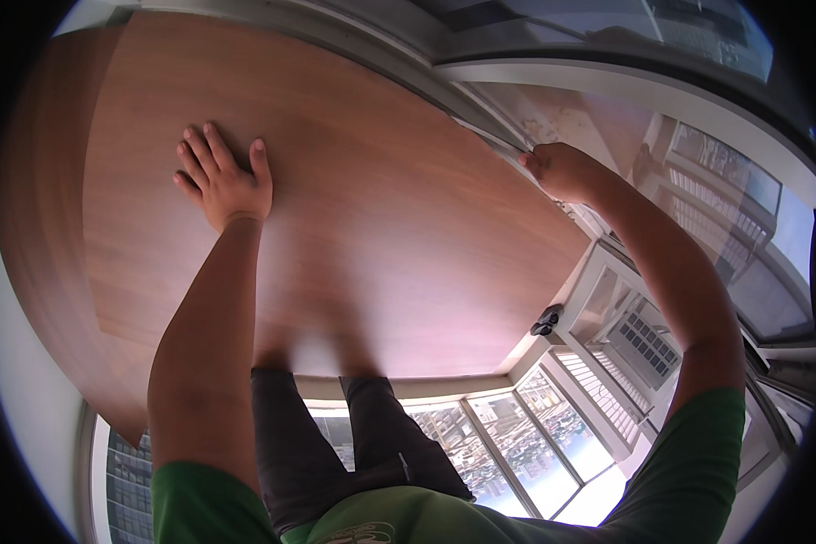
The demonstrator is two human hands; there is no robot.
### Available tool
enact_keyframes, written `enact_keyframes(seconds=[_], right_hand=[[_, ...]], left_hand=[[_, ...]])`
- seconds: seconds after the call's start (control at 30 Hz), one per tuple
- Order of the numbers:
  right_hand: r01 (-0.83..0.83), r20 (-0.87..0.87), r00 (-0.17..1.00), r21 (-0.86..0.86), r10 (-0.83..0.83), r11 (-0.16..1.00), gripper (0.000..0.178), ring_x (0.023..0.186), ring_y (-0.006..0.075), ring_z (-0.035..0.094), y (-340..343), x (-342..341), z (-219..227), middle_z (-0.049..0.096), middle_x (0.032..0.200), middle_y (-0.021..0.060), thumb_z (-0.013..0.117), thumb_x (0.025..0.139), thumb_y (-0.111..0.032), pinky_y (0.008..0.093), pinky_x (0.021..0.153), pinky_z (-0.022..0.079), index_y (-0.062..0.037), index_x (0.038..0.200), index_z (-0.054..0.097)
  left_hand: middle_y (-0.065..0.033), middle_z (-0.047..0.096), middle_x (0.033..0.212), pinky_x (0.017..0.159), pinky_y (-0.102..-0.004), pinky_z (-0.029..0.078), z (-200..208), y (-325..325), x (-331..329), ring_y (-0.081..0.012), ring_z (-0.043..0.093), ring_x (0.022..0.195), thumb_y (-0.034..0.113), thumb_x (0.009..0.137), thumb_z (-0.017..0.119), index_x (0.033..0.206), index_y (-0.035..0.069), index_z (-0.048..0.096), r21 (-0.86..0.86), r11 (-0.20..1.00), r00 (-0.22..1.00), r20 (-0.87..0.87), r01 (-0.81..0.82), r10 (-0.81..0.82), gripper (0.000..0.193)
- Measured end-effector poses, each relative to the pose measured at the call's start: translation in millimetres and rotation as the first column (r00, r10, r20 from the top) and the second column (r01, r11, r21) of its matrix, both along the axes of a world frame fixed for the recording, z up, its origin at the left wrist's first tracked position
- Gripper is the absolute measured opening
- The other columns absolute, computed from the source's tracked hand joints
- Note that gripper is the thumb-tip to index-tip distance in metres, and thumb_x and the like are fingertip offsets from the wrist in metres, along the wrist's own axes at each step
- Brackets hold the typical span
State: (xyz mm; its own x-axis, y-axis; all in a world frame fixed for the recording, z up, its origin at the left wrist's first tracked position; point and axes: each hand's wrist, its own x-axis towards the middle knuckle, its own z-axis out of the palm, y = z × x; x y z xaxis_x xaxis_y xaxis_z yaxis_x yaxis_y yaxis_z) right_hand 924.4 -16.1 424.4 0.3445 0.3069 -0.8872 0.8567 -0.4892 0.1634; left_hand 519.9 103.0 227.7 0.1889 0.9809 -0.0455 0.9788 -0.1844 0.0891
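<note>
Left hand (pixel 231 186): I am seeing it lying palm down on the board, fingers spread and straight, thumb apart, grasping nothing; it is probably bracing the leaning body.
Right hand (pixel 560 172): it is reaching to the window track (pixel 499 138) just beyond the board's edge, fingers curling inward; I am not able to tell whether they are gripping anything, though the hold is perhaps steadying the upper body.
Board (pixel 381 254): it is stretching between both arms and the window, broad, flat, brown, wood-grained, its smooth face showing a soft sheen.
Side panel (pixel 41 172): similar wood-look stuff, darker, bordering the board at left.
Glazing (pixel 598 118): clear, reflective, sitting in pale framing.
Dark object (pixel 546 320): small, rounded, resting near the board's right corner; its kind is escaping me.
Trousers (pixel 385 435): dark cloth, meeting the board's near edge.
</note>
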Motion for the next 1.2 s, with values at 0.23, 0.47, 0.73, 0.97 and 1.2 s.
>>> enact_keyframes(seconds=[0.23,0.47,0.73,0.97,1.2], right_hand=[[-0.124,0.056,0.990,-0.047,0.127,0.991,0.054,0.113,0.0378,0.065,-1.3,-4.7,-46.1,0.068,0.119,0.0208,0.037,0.108,-0.045,0.0496,0.095,0.051,-0.0012,0.117,0.067],[-0.128,0.014,0.991,-0.096,0.130,0.987,0.053,0.110,0.0375,0.065,2.7,-9.8,-9.8,0.069,0.117,0.0194,0.037,0.108,-0.044,0.0504,0.093,0.051,-0.0014,0.112,0.068],[-0.125,0.082,0.988,-0.103,0.133,0.987,0.054,0.109,0.0379,0.066,-25.2,14.1,-77.0,0.069,0.115,0.0213,0.036,0.108,-0.045,0.0508,0.093,0.051,-0.0008,0.113,0.067],[0.160,0.022,0.987,-0.061,-0.159,0.985,0.050,0.093,0.0350,0.068,-26.7,23.9,0.9,0.070,0.099,0.0184,0.040,0.107,-0.044,0.0457,0.086,0.051,-0.0007,0.108,0.065],[0.268,-0.037,0.963,0.008,-0.267,0.964,0.036,0.087,0.0325,0.065,-41.1,16.9,32.3,0.066,0.092,0.0151,0.044,0.107,-0.038,0.0441,0.080,0.050,-0.0066,0.106,0.062]], left_hand=[[-0.0104,0.011,0.171,0.125,-0.0560,0.006,-5.1,-4.3,7.0,-0.0290,0.008,0.158,0.066,0.101,0.033,0.163,0.013,0.018,-0.004,1.000,1.000,0.006,-0.012,0.012,0.083],[-0.0102,0.011,0.171,0.125,-0.0555,0.004,-3.6,0.2,-7.5,-0.0291,0.007,0.158,0.067,0.101,0.032,0.163,0.013,0.017,0.009,1.000,1.000,0.010,0.000,0.000,0.083],[-0.0102,0.011,0.171,0.125,-0.0553,0.005,-7.1,-3.7,5.6,-0.0290,0.007,0.158,0.067,0.101,0.031,0.163,0.013,0.017,-0.002,1.000,1.000,0.002,-0.006,0.006,0.084],[-0.0103,0.010,0.171,0.125,-0.0546,0.005,-8.6,0.1,-3.6,-0.0287,0.007,0.158,0.067,0.101,0.031,0.163,0.013,0.016,0.039,0.999,1.000,0.006,0.000,0.000,0.083],[-0.0102,0.013,0.171,0.125,-0.0548,0.006,-12.4,-1.8,-0.9,-0.0288,0.008,0.158,0.067,0.101,0.032,0.163,0.014,0.017,0.071,0.997,1.000,0.013,0.014,-0.015,0.083]])
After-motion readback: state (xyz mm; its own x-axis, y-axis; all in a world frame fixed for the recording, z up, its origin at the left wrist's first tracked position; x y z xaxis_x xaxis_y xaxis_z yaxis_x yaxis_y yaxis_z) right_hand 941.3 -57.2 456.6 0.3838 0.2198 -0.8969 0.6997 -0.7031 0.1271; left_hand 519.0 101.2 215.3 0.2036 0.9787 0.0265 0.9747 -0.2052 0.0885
